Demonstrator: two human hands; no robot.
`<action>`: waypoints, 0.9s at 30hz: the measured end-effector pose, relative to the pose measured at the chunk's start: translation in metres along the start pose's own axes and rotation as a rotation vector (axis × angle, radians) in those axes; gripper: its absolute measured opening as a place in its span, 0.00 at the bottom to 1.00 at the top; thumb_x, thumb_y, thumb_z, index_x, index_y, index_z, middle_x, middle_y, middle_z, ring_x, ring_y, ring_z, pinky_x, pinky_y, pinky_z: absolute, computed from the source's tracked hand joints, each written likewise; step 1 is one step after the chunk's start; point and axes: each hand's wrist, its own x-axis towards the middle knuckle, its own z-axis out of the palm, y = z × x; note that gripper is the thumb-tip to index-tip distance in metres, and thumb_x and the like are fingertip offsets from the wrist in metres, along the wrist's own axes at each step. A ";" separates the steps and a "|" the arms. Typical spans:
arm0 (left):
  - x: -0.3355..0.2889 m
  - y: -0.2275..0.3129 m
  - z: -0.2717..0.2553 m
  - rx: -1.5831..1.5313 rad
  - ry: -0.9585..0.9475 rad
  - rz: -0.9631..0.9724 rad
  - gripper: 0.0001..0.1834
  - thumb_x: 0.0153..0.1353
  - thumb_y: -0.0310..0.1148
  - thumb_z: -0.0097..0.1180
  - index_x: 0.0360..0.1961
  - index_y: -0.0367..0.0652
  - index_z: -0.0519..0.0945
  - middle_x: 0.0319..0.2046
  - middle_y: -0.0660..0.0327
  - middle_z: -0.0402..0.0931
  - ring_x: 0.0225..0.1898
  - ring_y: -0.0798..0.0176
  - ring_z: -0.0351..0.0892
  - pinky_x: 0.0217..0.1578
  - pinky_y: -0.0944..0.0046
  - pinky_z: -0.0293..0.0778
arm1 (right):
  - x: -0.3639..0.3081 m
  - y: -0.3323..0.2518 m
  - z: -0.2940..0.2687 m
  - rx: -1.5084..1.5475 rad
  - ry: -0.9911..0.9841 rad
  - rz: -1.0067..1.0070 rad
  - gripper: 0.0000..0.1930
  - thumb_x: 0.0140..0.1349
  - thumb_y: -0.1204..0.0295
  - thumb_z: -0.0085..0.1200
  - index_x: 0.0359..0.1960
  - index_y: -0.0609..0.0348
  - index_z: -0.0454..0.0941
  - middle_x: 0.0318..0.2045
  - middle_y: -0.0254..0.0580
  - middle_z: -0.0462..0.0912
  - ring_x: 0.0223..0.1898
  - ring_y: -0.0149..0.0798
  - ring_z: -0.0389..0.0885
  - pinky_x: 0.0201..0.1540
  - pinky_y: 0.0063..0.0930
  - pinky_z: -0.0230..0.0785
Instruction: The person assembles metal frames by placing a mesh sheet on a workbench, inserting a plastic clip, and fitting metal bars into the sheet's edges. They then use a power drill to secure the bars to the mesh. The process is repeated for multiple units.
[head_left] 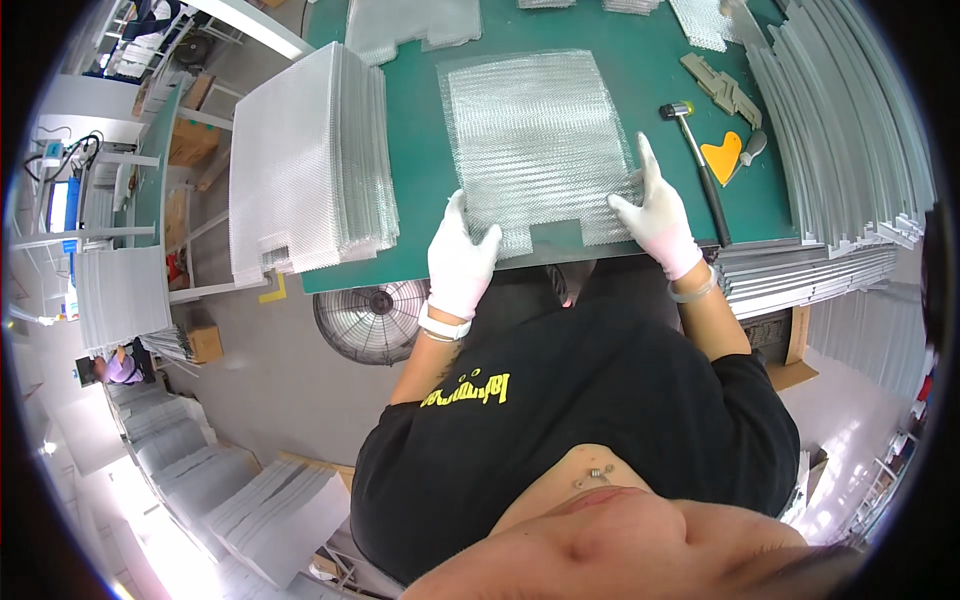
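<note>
A silvery mesh sheet (535, 130) with a notch in its near edge lies on the green tabletop before me. Its edges look slightly doubled, so more than one layer may be there. My left hand (462, 258), in a white glove, is at the sheet's near left corner, thumb apart from the fingers. On the right edge rests my right hand (655, 215), also gloved, its fingers stretched out and thumb spread. Neither hand is closed round the sheet.
Left of the sheet stands a tall stack of mesh sheets (300, 170). To the right lie a hammer (700, 165), a yellow scraper (722, 158), a grey-handled tool (753, 148) and a greyish jig-like piece (722, 90). Many thin metal frames (840, 120) line the right side. A fan (370, 320) stands below.
</note>
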 end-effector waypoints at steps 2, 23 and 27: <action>0.001 -0.003 0.002 0.018 -0.022 0.009 0.38 0.57 0.37 0.64 0.65 0.27 0.66 0.58 0.36 0.73 0.59 0.42 0.76 0.59 0.56 0.72 | -0.001 0.006 0.006 -0.012 0.028 -0.054 0.48 0.55 0.68 0.65 0.75 0.56 0.49 0.54 0.62 0.78 0.51 0.61 0.80 0.54 0.42 0.74; -0.003 -0.025 0.021 0.240 0.041 0.137 0.41 0.58 0.41 0.65 0.67 0.31 0.63 0.53 0.44 0.76 0.51 0.44 0.79 0.50 0.55 0.77 | -0.014 0.014 0.022 -0.220 0.060 -0.174 0.33 0.59 0.67 0.61 0.66 0.57 0.65 0.44 0.52 0.78 0.43 0.53 0.80 0.45 0.39 0.76; -0.004 -0.018 0.017 0.181 -0.005 0.050 0.41 0.57 0.41 0.67 0.67 0.31 0.64 0.56 0.42 0.74 0.56 0.44 0.77 0.56 0.55 0.74 | -0.016 0.023 0.029 -0.257 0.097 -0.199 0.31 0.60 0.65 0.61 0.65 0.57 0.67 0.42 0.51 0.78 0.41 0.52 0.81 0.42 0.40 0.76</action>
